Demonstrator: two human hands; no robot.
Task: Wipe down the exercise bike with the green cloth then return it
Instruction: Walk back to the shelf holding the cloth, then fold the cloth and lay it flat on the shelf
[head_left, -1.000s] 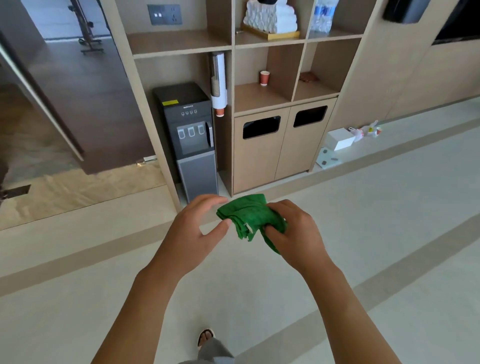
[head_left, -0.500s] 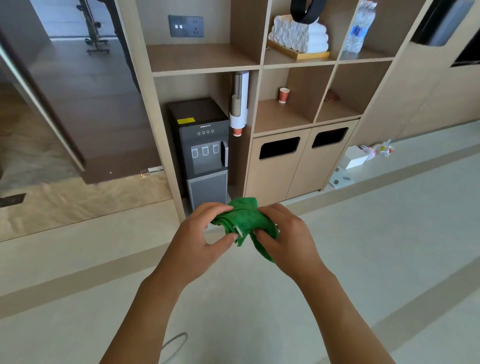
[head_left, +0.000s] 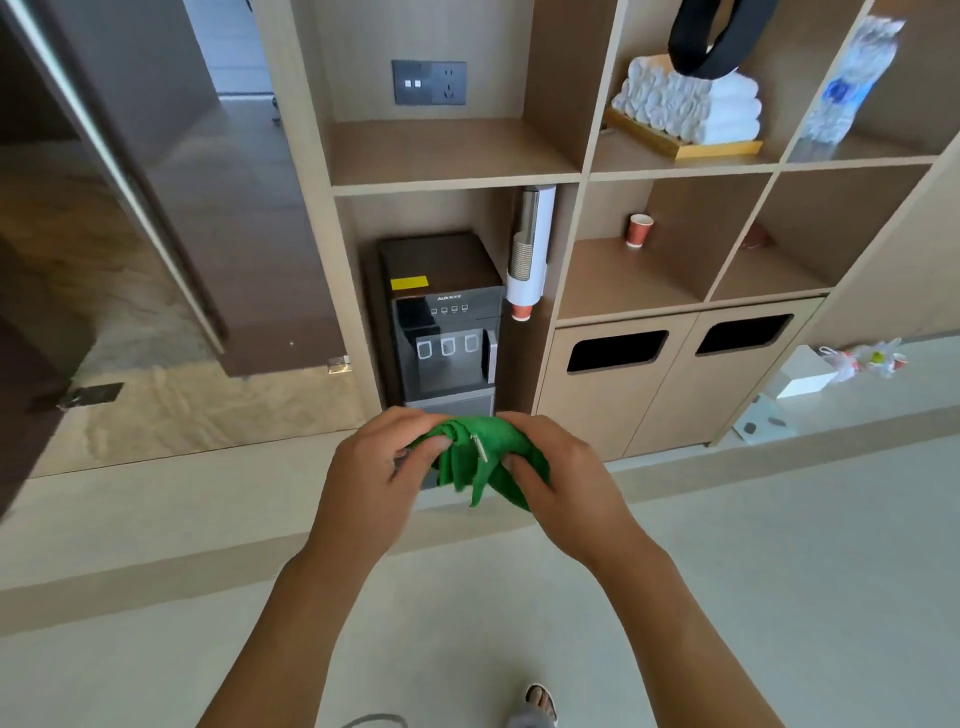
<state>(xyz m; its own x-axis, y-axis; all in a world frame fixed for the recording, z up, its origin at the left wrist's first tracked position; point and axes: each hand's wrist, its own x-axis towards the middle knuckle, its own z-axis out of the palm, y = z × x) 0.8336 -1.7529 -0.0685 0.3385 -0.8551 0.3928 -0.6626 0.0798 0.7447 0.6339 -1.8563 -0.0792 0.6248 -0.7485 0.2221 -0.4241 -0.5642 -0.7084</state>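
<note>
Before wooden shelving, both hands (left, right) bunch green cloth, tails downward.

Bare forearms, no sleeves — open sandal on foot.

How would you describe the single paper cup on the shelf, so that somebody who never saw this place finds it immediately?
Find the wooden shelf unit with the dark water dispenser standing in it. Right of the dispenser, above the left of two bin doors, is an open compartment. The red paper cup stands there upright and alone, unlike the cups stacked in the white wall dispenser.
</note>
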